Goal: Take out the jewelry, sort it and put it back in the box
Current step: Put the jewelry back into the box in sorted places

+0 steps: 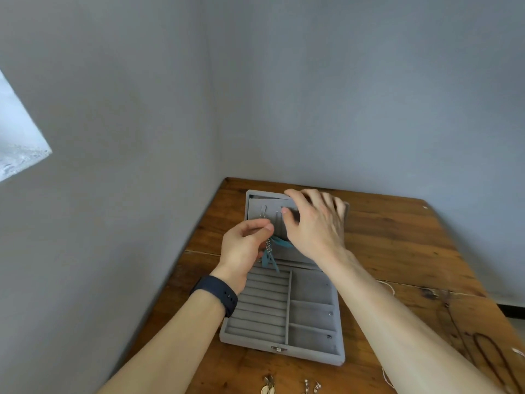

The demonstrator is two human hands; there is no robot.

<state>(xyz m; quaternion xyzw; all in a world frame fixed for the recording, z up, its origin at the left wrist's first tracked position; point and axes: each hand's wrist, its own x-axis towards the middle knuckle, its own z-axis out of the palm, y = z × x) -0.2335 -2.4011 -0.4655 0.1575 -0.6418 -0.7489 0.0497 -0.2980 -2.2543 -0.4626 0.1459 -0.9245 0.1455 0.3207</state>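
Jewelry box [298, 354], grey velvet, sits open on the wooden tabletop [397, 251] near the corner of the room, w/ its lid [255, 204] standing up at the back. Head view: left hand [244, 245], dark watch band [217, 294] on the wrist, is up in front of the lid, thumb & fingertips pinching the top of a teal feather earring [269, 258]; its short chain & feathers dangle over the box's back edge. Right hand [315, 223] grips the lid's top edge, fingers hooked over it, thumb pressed on the padded inner face. Two thin earring hooks [263, 212] hang on that pad, just left of the thumb. Box base: ring rolls [261, 304] fill the left half, 3 square compartments [312, 291] stacked on the right, a couple of tiny studs [329, 336] in them, too small to make out. Metal clasp [278, 349] at front centre. On the tabletop at the near edge, 2 more pairs of earrings [268, 385], partly cut off. A dark cord necklace [483, 351] lies off to the right, blurry.
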